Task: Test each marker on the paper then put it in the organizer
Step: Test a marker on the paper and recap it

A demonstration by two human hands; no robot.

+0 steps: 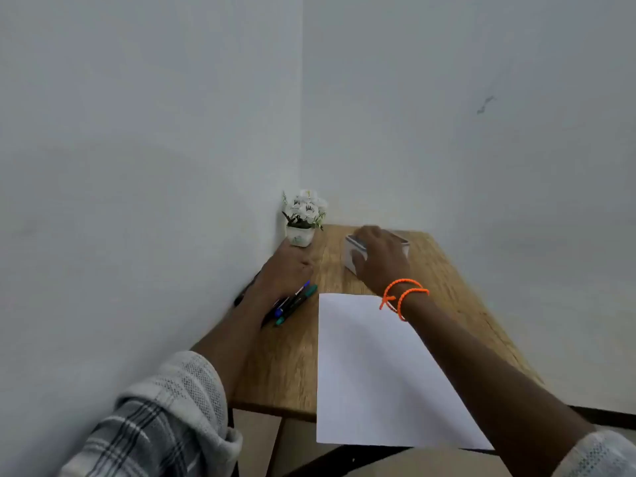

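Paper (371,370) lies nearest, a blank white sheet at 6 o'clock on the wooden table (292,380), its near edge hanging past the table's front edge. Plaid sleeves sit at the lower corners of the view, the left sleeve (155,421) pushed up the forearm. The right forearm crosses above the sheet's right side and hides part of it; 2 loops of an orange bracelet (404,297) circle that wrist, just past the paper's far edge. Left of the sheet, at about 9 o'clock on the tabletop, lie the markers (296,301): a blue-capped one and a green-capped one side by side, with darker ones beside them largely hidden. The left hand (284,270) rests over these markers, palm down, fingers reaching toward 12 o'clock; whether any finger curls round a marker I cannot tell, since the hand covers them. A dark end pokes out by the wall on the hand's left. Farther on, at about 1 o'clock, stands the organizer (352,253), a pale box, blurred. The right hand (378,259) lies on top of it with the thumb down its near left wall and the fingers curved over the top, gripping it. At 11 o'clock, in the corner where the 2 pale walls meet, a small white pot of white flowers (303,218) stands just beyond the left fingertips.
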